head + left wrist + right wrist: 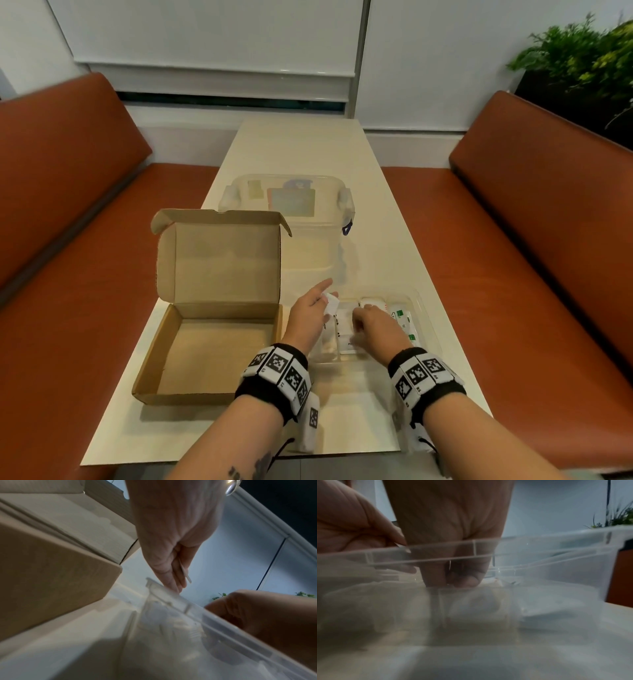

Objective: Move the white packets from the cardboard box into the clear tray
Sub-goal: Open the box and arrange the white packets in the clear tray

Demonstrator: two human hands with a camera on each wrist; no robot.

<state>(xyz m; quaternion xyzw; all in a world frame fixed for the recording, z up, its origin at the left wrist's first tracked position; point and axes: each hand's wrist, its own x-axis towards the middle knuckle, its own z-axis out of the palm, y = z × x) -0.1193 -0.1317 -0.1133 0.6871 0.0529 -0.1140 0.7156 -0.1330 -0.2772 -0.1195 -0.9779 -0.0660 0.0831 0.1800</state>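
The cardboard box (209, 346) sits at the lower left of the head view with its lid up, and no packets show inside it. The clear tray (423, 310) is just right of it, in the lower middle, with white packets (346, 329) already lying in its slots. The left hand (310, 317) hovers over the tray's left end and pinches one white packet (331, 303) between thumb and fingers. The right hand (376, 329) reaches down into the tray with bent fingers on the packets; it may be pinching one, but the blurry wrist view does not let me tell. The packet is thin and light, so if dropped from high it could land across two slots or slide out. The two hands are close and could bump.
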